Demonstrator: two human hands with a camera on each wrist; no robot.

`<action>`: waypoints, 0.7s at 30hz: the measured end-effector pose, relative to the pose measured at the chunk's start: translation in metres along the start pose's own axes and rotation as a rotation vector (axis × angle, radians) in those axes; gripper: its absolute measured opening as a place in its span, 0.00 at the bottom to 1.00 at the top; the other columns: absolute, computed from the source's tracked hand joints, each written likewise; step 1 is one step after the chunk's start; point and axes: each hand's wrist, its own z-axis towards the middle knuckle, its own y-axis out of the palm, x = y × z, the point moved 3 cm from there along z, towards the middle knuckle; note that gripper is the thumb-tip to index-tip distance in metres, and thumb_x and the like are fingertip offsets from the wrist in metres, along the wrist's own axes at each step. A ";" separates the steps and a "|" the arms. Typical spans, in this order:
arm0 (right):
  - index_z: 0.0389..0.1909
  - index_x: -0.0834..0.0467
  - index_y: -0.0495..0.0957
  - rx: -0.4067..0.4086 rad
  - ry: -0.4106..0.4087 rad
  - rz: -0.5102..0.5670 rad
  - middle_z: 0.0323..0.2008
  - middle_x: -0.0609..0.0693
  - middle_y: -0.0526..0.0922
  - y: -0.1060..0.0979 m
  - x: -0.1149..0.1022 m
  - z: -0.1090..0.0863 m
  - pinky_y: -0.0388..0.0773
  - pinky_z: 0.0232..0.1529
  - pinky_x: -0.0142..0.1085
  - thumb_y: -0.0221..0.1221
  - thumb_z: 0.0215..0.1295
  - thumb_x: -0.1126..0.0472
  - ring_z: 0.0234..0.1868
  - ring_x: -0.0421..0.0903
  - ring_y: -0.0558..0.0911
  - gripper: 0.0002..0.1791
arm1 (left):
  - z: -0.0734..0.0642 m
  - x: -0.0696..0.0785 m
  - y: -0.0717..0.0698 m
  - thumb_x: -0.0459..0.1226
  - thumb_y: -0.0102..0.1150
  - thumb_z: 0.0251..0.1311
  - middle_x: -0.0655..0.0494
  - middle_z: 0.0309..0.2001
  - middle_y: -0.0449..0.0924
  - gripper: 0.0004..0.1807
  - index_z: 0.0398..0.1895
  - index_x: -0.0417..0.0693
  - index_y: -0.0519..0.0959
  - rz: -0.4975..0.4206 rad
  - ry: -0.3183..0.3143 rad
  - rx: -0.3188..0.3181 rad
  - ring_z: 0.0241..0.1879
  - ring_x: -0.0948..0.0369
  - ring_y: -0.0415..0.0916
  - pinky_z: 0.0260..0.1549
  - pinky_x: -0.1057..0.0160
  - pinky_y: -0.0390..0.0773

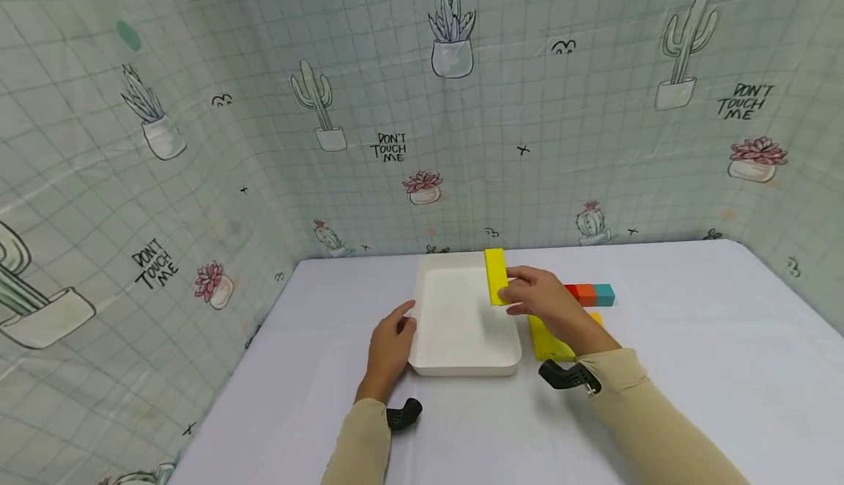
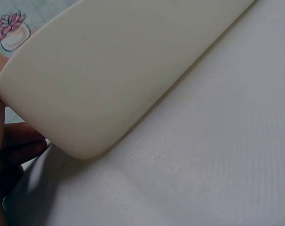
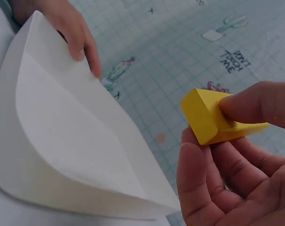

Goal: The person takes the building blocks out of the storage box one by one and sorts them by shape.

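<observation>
My right hand [image 1: 543, 302] pinches a yellow rectangular block [image 1: 496, 278] between thumb and fingers, holding it raised over the right side of a white tray [image 1: 418, 331]. In the right wrist view, the thumb presses on one face of the block while the fingers support it from below. At the tray's left wall is my left hand [image 1: 389, 349], its thumb and index finger at the rim. The left wrist view shows other fingers [image 2: 25, 141] against the outside of the wall, partly hidden.
Right of the tray lies a yellow flat piece [image 1: 550, 346], partly covered by my right forearm. Behind that hand is a row of red, orange and teal blocks [image 1: 603, 295]. A patterned cloth backdrop [image 1: 488, 119] rises behind the white table [image 1: 692, 324].
</observation>
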 end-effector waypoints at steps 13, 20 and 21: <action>0.76 0.67 0.48 0.043 -0.065 -0.030 0.58 0.67 0.73 -0.066 0.017 -0.038 0.82 0.47 0.38 0.59 0.71 0.60 0.45 0.51 0.82 0.42 | -0.002 -0.002 -0.008 0.41 0.52 0.72 0.56 0.43 0.82 0.21 0.66 0.57 0.77 -0.008 -0.010 -0.003 0.42 0.58 0.76 0.47 0.51 0.75; 0.81 0.52 0.36 0.084 -0.045 -0.033 0.62 0.72 0.68 -0.090 0.029 -0.047 0.83 0.46 0.38 0.61 0.70 0.61 0.45 0.51 0.83 0.51 | 0.000 0.001 -0.002 0.41 0.53 0.72 0.56 0.43 0.82 0.21 0.67 0.57 0.76 0.004 0.014 -0.020 0.44 0.58 0.76 0.49 0.50 0.74; 0.82 0.50 0.36 0.088 -0.045 -0.024 0.59 0.70 0.70 -0.093 0.032 -0.048 0.83 0.45 0.37 0.60 0.70 0.62 0.44 0.51 0.83 0.50 | 0.000 0.001 -0.001 0.41 0.53 0.72 0.56 0.43 0.82 0.21 0.67 0.56 0.76 0.005 0.016 -0.021 0.44 0.58 0.76 0.49 0.50 0.75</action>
